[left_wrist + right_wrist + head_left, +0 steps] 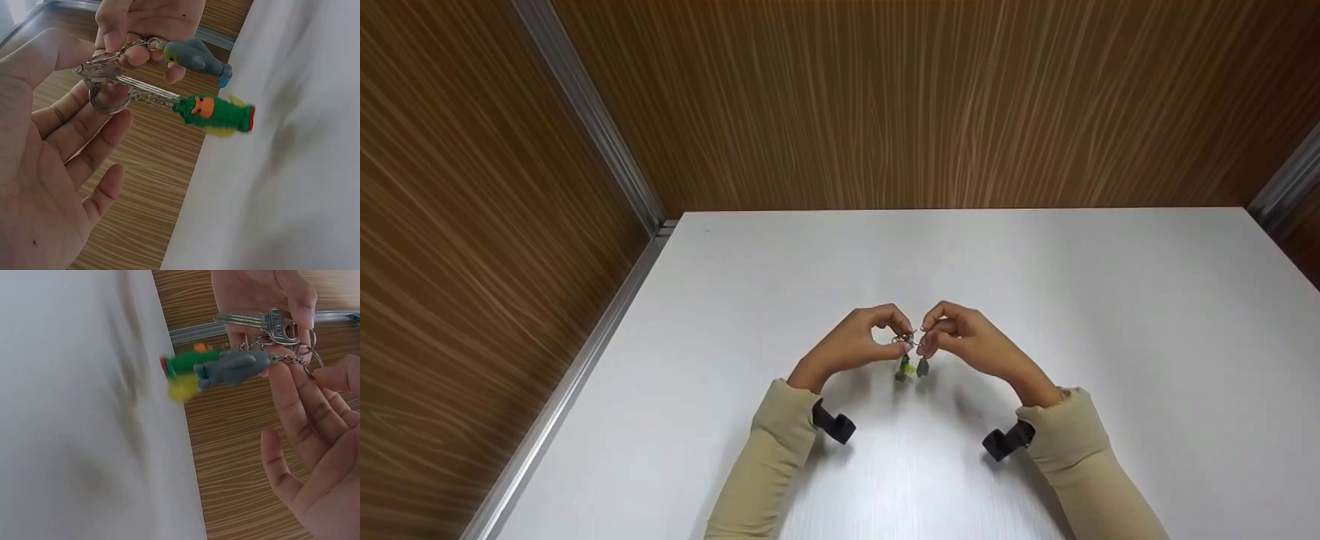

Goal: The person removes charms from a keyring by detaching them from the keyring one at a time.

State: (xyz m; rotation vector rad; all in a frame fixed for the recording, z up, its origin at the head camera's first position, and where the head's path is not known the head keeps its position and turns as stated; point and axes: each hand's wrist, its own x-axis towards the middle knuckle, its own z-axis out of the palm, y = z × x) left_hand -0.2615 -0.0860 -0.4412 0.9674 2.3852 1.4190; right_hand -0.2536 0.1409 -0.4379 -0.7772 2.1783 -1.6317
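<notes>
We find the left hand (861, 339) pinching the key (121, 77) and split ring (107, 100), the right hand (960, 336) pinching the grey charm's (194, 55) chain above the white table (1110, 315). The green charm (216, 114) remains attached; separation looks unfinished.

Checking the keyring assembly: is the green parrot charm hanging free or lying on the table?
Hanging free: the green parrot charm dangles by its chain from the key ring, above the table.

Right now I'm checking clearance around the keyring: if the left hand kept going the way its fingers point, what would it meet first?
Most likely the right hand, facing the left hand across the key ring both pinch. Depth is unclear.
</notes>
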